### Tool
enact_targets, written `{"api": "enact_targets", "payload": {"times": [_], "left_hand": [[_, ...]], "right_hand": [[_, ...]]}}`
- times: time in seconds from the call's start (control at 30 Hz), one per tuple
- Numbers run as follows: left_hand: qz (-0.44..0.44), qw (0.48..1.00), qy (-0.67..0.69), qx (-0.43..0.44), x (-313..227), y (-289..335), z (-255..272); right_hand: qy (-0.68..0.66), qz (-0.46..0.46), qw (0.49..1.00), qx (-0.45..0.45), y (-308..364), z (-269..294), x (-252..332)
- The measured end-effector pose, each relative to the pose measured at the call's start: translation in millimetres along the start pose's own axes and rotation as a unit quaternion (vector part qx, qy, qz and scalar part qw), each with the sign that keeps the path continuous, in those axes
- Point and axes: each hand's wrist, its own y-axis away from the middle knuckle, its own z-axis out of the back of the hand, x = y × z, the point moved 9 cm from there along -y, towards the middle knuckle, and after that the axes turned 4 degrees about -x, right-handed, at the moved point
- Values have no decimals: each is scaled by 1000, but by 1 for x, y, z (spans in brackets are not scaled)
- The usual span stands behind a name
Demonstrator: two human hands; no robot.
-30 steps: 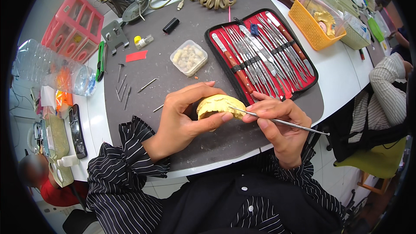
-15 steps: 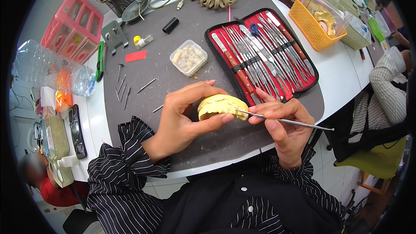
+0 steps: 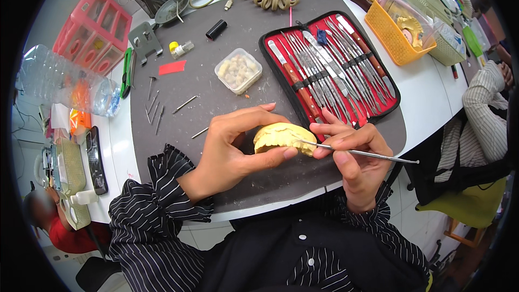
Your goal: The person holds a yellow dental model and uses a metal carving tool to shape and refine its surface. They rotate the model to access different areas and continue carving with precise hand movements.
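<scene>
At the left of the table (image 3: 118, 154), a pink drawer unit (image 3: 94, 30) is seen. By the left hand (image 3: 230, 154), clamped thumb to fingers, a yellow dental model (image 3: 284, 134) is held above the grey mat (image 3: 254, 192), nearer than a clear box (image 3: 238, 71). By the right hand (image 3: 359, 154), a slim metal tool (image 3: 381, 156) is pinched, its tip placed at the model's right part. Farther right, a yellow basket (image 3: 397, 40) is seen.

On our white tabletop (image 3: 430, 94) we see a grey mat (image 3: 197, 82) beside the near edge and a yellow basket (image 3: 390, 42) toward the right edge.
</scene>
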Motion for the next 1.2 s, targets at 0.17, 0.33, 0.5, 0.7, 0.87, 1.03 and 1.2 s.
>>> {"api": "enact_targets", "payload": {"times": [0.17, 0.33, 0.5, 0.7, 0.87, 1.03, 1.2], "left_hand": [[139, 973, 173, -62, 16, 7, 3], [223, 935, 272, -44, 26, 6, -1], [214, 950, 225, 30, 20, 10, -14], [183, 942, 272, 68, 20, 10, -19], [186, 922, 332, 70, 21, 10, -22], [192, 901, 380, 88, 24, 13, -22], [197, 907, 361, 89, 24, 15, -23]], "right_hand": [[-54, 35, 996, -70, 1, 12, 1], [164, 81, 983, -13, -4, -10, 16], [255, 85, 963, 26, -3, -23, 10], [264, 48, 963, -28, -3, -13, 10], [272, 64, 959, -57, 0, -7, 11], [290, 67, 953, -53, 3, -6, 11], [296, 55, 952, -54, 5, -6, 11]]}}
